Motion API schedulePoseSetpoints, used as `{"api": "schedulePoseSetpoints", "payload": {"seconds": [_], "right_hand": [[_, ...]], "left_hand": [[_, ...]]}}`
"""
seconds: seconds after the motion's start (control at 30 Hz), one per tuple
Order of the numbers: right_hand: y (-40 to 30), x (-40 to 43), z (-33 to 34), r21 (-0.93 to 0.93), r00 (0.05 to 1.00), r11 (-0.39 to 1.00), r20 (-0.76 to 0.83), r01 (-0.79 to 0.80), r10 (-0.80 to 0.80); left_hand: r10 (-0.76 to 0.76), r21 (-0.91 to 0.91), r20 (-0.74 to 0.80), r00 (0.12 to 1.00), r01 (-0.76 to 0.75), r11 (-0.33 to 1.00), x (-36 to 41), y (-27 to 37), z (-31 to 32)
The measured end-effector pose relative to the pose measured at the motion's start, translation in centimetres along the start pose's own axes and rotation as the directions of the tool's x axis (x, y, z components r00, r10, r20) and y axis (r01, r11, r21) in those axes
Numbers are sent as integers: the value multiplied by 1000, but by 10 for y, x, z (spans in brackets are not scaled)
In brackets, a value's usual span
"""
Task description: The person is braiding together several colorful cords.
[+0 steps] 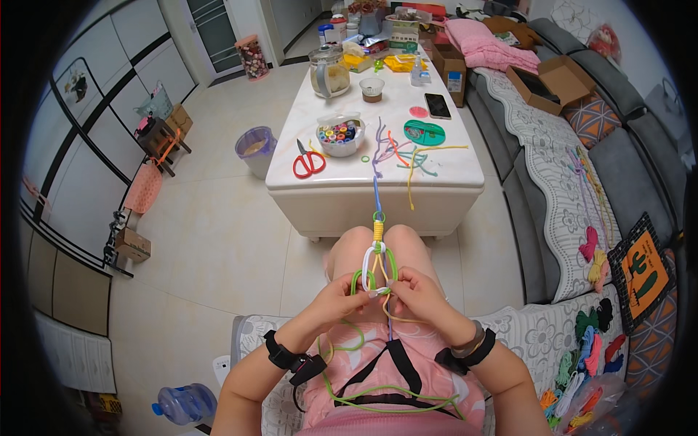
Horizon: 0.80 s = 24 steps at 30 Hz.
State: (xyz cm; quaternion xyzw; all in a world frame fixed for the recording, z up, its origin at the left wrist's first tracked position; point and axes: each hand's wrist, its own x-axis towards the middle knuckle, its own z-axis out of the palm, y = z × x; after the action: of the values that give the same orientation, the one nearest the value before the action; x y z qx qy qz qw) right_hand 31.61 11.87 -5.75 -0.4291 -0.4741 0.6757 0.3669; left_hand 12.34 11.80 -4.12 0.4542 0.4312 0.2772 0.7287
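Over my lap, a piece of knotted cordwork hangs from a green ring [384,217] on a taut blue cord [376,196]. Below the ring is a tight yellow cord wrapping [378,231]. Under it, a white cord [367,267] bows out on the left and a green cord [394,262] on the right, around thin tan strands. My left hand [349,293] pinches the white and green cords at the left of the lower crossing. My right hand [414,291] pinches the cords at its right; its fingers partly hide them. A long green tail [376,409] trails across my lap.
A white table [338,182] ahead bears red-handled scissors [310,165], a tub of thread spools [341,136], loose cord pieces [395,150], a green case [424,132], a phone [438,106] and a glass kettle [329,73]. Cord bundles [586,340] lie on the sofa at right.
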Motion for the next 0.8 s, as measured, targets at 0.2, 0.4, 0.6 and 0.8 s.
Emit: {"api": "schedulePoseSetpoints", "payload": {"seconds": [0.2, 0.4, 0.6, 0.8], "right_hand": [[-8, 0, 0, -32, 1000, 999, 12, -27, 28], [-6, 0, -5, -145, 994, 983, -15, -112, 111], [2, 3, -11, -14, 997, 996, -5, 82, -83], [0, 3, -13, 126, 999, 992, 45, 24, -30]], "left_hand": [[9, -13, -76, 997, -10, 1000, 2, 0, 5], [53, -60, -76, 996, -58, 997, 3, -3, 5], [-35, -82, -79, 996, 29, 996, 3, 4, 3], [-41, -10, -1, 999, 41, 999, 5, 6, 6]]}}
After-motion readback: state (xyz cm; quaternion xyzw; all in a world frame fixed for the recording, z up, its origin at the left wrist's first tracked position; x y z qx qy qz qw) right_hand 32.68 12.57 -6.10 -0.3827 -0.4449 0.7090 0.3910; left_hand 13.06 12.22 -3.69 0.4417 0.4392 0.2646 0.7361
